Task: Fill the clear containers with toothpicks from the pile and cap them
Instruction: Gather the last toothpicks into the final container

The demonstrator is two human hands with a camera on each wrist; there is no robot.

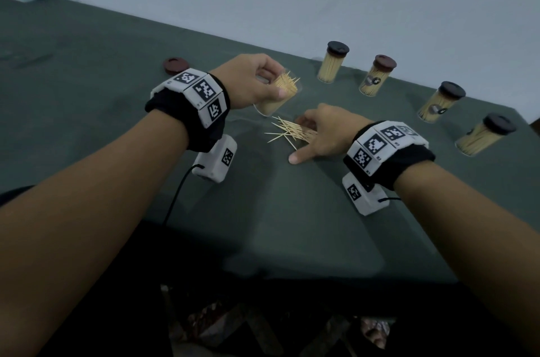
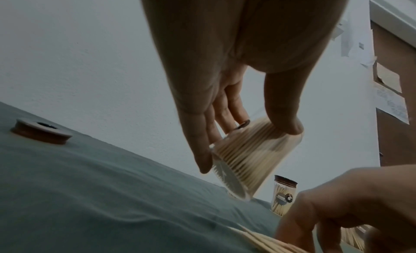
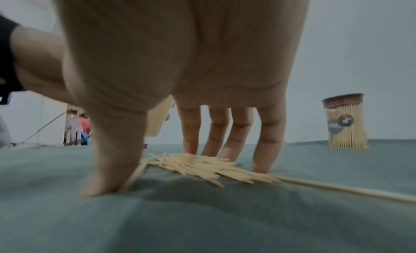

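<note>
The left hand (image 1: 251, 80) grips an uncapped clear container (image 1: 277, 93) by its wall, thumb on one side and fingers on the other, holding it tilted with the mouth toward the pile; it is nearly full and several toothpicks bristle past the rim. The right hand (image 1: 318, 134) is spread flat-fingered over the remaining toothpicks (image 1: 287, 131), fingertips (image 3: 191, 146) and thumb pressed to the green cloth (image 1: 292, 225) on either side of the pile, nothing yet pinched. Judged from this, the step in hand is gathering the last loose sticks. To do it well, the fingers should sweep the sticks parallel before closing, since they lie fanned and crossed; a bundle taken askew is likely to jam against those protruding from the mouth. The container should be kept tilted and close to the pile, and the projecting sticks tapped down before capping. Four capped containers (image 1: 377, 76) stand along the far and right edge of the table, all packed with toothpicks. One loose brown cap (image 1: 175, 64) lies on the cloth, left of the left hand, presumably for the held container.
</note>
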